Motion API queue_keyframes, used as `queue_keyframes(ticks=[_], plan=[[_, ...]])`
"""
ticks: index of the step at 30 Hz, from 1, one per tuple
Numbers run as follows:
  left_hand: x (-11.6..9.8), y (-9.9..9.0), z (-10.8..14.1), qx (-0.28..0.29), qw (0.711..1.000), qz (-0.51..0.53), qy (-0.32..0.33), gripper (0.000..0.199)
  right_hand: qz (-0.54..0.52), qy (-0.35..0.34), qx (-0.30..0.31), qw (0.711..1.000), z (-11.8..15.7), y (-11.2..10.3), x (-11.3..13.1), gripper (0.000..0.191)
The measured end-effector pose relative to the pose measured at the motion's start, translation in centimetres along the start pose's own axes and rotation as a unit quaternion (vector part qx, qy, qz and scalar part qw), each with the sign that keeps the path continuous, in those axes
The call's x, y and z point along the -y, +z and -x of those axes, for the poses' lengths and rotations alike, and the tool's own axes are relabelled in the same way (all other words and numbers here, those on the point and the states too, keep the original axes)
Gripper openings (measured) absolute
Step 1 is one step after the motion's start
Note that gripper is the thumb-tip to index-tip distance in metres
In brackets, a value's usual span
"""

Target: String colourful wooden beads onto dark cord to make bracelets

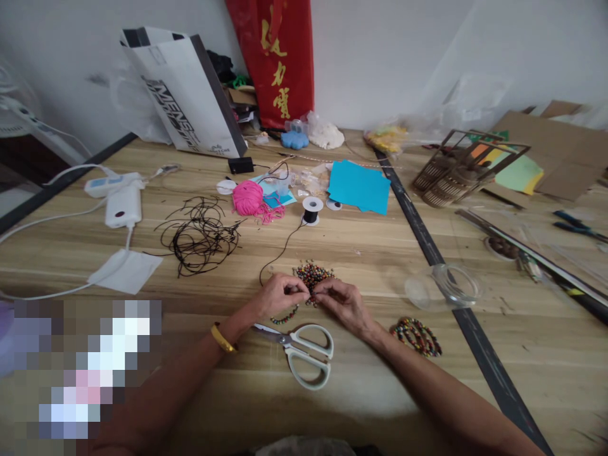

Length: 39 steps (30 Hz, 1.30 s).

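Observation:
Over the near edge of a pile of small multicoloured beads [313, 275], my left hand [284, 295] and my right hand [342, 303] almost meet. Both are closed in pinches, and what lies between the fingertips is too small to make out. A short string of beads [285, 316] curves below my left hand. Black cord runs from a white-rimmed spool [312, 210] towards my left hand. White-handled scissors [310, 358] lie nearer me, blades pointing left. Several beaded bracelets [417, 336] rest to the right of my right forearm.
A tangle of black cord [197, 237] and a white power bank [123, 206] lie left. Pink yarn [247, 197] and blue sheets [360, 187] sit behind the spool. Clear round lids [453, 285], a wooden basket [441, 180] and pliers [577, 226] are right.

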<state>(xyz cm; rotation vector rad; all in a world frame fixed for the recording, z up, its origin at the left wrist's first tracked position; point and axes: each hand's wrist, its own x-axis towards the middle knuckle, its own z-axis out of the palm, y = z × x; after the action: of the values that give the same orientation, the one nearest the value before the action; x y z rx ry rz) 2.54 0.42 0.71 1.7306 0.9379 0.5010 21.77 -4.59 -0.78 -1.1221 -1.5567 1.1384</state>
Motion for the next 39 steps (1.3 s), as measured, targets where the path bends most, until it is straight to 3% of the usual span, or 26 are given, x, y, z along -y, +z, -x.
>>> queue_keyframes(ticks=[23,32,39], plan=[[-0.02,-0.02,0.09,0.006,1.000,-0.021,-0.009,0.018,0.006,-0.005,0.020,1.000,0.03,-0.05,-0.28,0.020],[0.20,0.24,-0.01,0.002,1.000,-0.025,0.000,0.017,0.028,-0.057,0.034,0.997,-0.28,-0.13,-0.20,0.012],[-0.02,0.17,-0.08,0.006,1.000,-0.020,0.001,0.017,0.001,-0.017,0.035,0.999,-0.09,0.01,-0.37,0.018]])
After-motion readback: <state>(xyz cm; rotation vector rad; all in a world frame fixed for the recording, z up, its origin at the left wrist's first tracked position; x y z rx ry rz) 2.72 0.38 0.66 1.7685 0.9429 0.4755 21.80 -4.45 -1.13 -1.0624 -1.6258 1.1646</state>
